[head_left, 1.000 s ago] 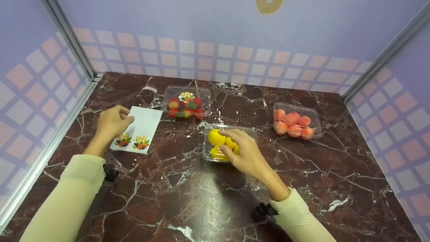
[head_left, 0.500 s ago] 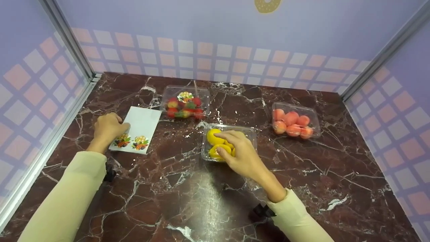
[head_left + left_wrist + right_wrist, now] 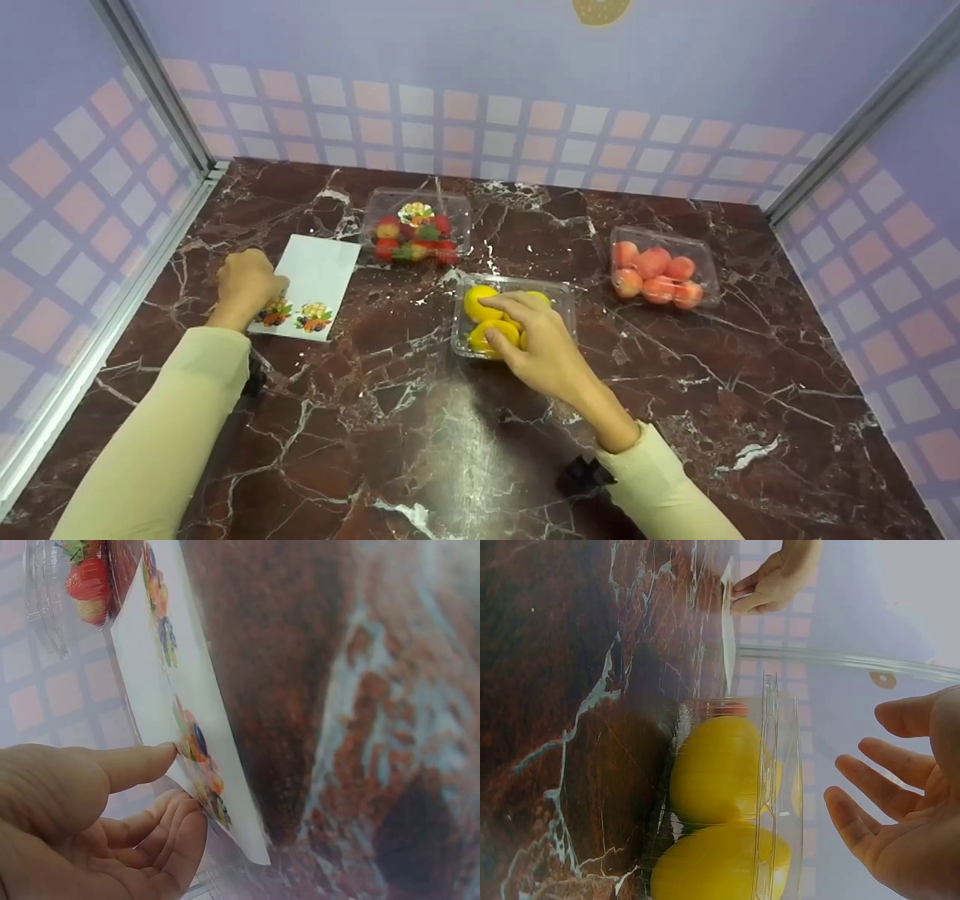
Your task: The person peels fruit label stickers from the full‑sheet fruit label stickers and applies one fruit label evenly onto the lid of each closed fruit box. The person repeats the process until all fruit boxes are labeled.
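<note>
My left hand [image 3: 247, 283] is at the left edge of a white sheet [image 3: 319, 262] that bears two fruit-picture stickers [image 3: 313, 317] along its near end. In the left wrist view the thumb tip meets the left sticker [image 3: 193, 739], while the curled fingertips come up right at the sheet's edge, pinching there. A clear plastic box [image 3: 459, 330] of lemons [image 3: 481, 304] stands in the middle, its lid down. Over this box hovers my right hand [image 3: 547, 345], fingers loosely bent and holding nothing; the right wrist view shows them apart from the lid.
A clear box [image 3: 375, 206] of strawberries, with a fruit sticker [image 3: 416, 214] on its lid, stands behind the sheet. To the right is another clear box [image 3: 697, 251] of pinkish-red fruit [image 3: 652, 262]. Panels [image 3: 480, 45] enclose the marble-patterned table [image 3: 420, 420] at the back and sides.
My left hand has come down from above the sheet to its left edge, near the left sticker. The right hand has barely shifted over the lemon box.
</note>
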`<state>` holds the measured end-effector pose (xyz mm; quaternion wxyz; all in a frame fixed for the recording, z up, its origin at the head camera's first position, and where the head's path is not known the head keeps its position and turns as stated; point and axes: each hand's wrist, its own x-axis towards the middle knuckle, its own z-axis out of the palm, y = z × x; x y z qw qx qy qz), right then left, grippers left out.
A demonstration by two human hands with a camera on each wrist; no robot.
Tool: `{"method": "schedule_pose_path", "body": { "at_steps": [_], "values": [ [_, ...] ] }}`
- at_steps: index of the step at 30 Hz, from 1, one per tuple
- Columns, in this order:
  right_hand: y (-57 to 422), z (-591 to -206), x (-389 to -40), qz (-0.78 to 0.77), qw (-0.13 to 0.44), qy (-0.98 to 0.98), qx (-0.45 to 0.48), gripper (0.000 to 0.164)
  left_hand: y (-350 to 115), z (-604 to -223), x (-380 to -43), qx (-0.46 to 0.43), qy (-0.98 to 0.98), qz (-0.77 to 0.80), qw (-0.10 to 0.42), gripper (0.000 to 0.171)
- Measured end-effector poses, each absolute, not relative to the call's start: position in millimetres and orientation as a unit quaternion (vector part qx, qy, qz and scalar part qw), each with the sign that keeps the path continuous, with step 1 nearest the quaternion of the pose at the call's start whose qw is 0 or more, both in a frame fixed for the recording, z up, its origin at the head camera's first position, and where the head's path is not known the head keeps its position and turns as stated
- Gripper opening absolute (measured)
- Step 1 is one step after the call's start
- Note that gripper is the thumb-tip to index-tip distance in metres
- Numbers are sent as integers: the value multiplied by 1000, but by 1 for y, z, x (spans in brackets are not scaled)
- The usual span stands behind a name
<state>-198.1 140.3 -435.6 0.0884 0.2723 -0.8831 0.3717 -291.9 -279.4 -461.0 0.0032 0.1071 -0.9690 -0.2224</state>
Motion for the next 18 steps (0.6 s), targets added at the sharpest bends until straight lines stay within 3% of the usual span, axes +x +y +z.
{"method": "schedule_pose_path", "body": {
  "at_steps": [6,13,18],
  "values": [
    [139,-435,-197,376,88,-882,269,40,-288,-467,-303,128,-965,-227,-27,25],
    [139,-436,-197,375,91,-882,270,39,-336,-529,-350,144,-965,-219,-23,11],
    [141,-437,-198,376,93,-882,269,39,-325,-500,-336,164,-958,-226,-63,12]
  ]
}}
